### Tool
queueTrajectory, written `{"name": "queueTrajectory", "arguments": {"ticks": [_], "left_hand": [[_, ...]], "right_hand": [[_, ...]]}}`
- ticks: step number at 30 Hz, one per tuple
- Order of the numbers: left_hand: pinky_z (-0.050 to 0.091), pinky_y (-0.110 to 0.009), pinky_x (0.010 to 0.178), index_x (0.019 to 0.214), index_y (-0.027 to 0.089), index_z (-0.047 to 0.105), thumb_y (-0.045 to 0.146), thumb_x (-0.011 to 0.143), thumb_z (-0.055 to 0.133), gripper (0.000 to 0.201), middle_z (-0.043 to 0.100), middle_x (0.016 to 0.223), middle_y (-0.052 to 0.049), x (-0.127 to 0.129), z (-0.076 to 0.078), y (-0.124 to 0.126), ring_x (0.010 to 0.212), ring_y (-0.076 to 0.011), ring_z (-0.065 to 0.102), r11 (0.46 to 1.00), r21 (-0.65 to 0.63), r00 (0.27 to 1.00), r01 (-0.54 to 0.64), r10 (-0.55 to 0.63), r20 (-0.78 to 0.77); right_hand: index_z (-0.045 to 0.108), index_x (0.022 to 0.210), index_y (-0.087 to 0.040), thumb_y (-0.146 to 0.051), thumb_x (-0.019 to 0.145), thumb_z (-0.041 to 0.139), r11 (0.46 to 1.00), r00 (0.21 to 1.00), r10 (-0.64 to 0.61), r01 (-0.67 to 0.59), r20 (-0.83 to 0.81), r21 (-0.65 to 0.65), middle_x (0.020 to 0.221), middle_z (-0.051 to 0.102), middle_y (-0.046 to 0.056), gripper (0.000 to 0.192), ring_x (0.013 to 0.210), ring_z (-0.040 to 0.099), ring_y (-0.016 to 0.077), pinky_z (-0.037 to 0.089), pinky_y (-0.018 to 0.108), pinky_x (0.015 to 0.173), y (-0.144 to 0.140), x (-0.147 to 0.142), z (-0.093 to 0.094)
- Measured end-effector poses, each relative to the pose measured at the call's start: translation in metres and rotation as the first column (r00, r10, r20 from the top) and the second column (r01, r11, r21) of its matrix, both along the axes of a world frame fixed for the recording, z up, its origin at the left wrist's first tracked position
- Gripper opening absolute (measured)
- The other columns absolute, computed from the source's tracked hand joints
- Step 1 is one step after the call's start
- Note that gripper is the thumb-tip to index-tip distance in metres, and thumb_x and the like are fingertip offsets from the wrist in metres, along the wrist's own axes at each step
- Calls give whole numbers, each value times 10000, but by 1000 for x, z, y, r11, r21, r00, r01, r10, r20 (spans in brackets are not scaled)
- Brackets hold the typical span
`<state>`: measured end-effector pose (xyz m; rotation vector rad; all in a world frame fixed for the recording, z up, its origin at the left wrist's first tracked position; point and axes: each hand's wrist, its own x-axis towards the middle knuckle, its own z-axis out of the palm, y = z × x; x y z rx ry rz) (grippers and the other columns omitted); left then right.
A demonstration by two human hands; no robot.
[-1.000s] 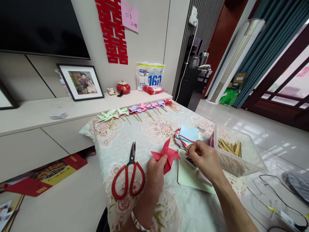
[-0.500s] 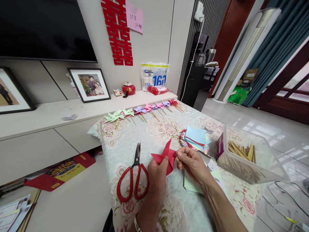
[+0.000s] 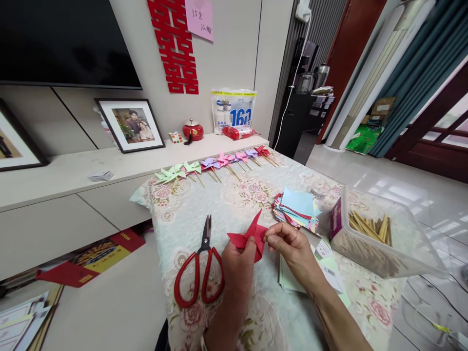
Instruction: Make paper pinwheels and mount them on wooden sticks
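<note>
A red paper pinwheel is held above the table, its blades partly folded over. My left hand grips it from below, thumb pressed near its centre. At the pinwheel's right edge, my right hand is closed in a pinch; whatever lies between its fingertips is too small or hidden to make out. Red-handled scissors lie just left of my left hand, blades pointing away. Under my right wrist is a stack of pale green paper. Beyond that hand sits a pile of coloured paper squares, light blue on top.
Several finished pinwheels on sticks line the far edge of the flowered tablecloth. On the right stands a clear plastic box of wooden sticks. A white cabinet with framed photos runs behind the table.
The view has shifted slightly. Both hands stay at the red pinwheel with almost the same grip; the right fingertips remain pinched at its right edge.
</note>
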<state>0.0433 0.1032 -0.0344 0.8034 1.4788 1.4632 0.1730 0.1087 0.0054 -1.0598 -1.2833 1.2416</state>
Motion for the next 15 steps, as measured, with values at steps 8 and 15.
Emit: {"name": "queueTrajectory", "arguments": {"ticks": [8,15], "left_hand": [[461,-266,553,666,145,729,400,673,702,257,687,585,-20,-2,12,-2,577,-184,594,1000,-17,1000,-16,16,-20],[481,-274,582,723,134,742,376,681,728,247,708,641,-26,0,10,-2,604,-187,611,1000,8,997,18,-18,76]], "right_hand": [[670,801,-221,-321,880,642,994,965,-27,-2,263,109,730,628,-4,131,669,512,163,372,289,640,-5,-4,-2],[661,755,-242,-239,891,620,954,941,-114,14,318,301,886,622,42,142,899,575,224,416,340,829,-4,-8,2]]}}
